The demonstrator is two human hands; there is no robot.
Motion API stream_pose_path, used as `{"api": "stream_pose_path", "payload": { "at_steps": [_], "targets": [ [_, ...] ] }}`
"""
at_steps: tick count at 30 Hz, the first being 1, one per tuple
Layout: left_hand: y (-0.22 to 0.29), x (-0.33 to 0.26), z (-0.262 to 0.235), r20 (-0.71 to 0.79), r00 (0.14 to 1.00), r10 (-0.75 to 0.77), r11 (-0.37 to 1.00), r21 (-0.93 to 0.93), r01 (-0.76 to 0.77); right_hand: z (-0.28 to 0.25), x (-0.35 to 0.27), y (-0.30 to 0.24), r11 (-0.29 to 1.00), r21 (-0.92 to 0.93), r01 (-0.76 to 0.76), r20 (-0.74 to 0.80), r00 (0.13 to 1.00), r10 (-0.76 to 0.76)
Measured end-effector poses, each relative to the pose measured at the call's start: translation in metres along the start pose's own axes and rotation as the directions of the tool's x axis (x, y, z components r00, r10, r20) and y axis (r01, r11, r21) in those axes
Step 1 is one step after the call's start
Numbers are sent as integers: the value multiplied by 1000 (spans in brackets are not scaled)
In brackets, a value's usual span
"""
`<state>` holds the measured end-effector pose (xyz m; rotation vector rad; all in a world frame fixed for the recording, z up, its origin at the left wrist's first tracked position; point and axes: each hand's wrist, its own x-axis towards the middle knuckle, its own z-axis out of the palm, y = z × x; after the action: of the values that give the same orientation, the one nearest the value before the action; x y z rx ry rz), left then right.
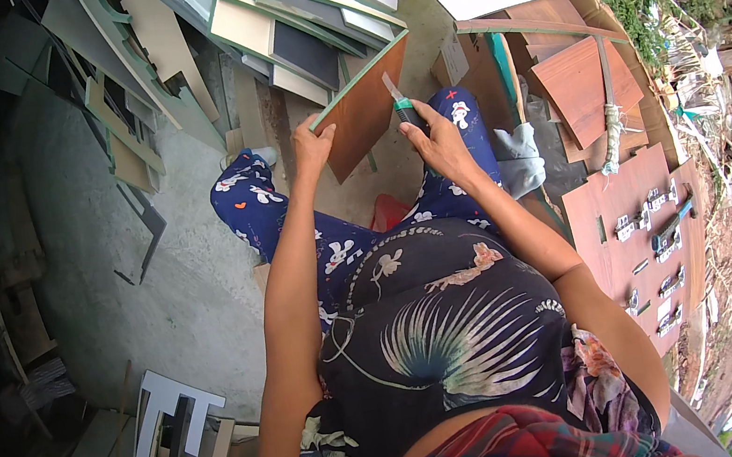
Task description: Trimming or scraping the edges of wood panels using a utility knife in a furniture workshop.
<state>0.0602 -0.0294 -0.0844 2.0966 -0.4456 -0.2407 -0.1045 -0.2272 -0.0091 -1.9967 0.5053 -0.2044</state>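
Note:
My left hand (312, 148) grips the near left corner of a brown wood-faced board (369, 119) with a pale green edge, which is held tilted in front of my knees. In my right hand (442, 143) is a utility knife (405, 111) with a black and green handle, the fingers wrapped round it. Its bare blade points up and away, close to the board's brown face; I cannot tell whether it touches. Beyond the board leans a stack of cut panels (299, 35) in cream, grey and white, with green edges.
More offcuts (128, 94) lean at the far left on the concrete floor (96, 259). At right are brown boards (568, 89), a grey cloth (520, 160), and a panel (588, 224) bearing several metal hinges and a hammer (673, 223). Cut pieces (172, 418) lie at lower left.

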Motion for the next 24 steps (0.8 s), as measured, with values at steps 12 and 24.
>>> {"api": "stream_pose_path", "payload": {
  "at_steps": [12, 24],
  "targets": [
    [-57, -48, -19, 81, 967, -240, 939, -234, 252, 88, 1, -52, 930, -252, 266, 460, 879, -126],
    [-44, -54, -18, 40, 957, -288, 940, -179, 290, 27, 69, 7, 919, -393, 31, 10, 1000, -29]
  ]
}}
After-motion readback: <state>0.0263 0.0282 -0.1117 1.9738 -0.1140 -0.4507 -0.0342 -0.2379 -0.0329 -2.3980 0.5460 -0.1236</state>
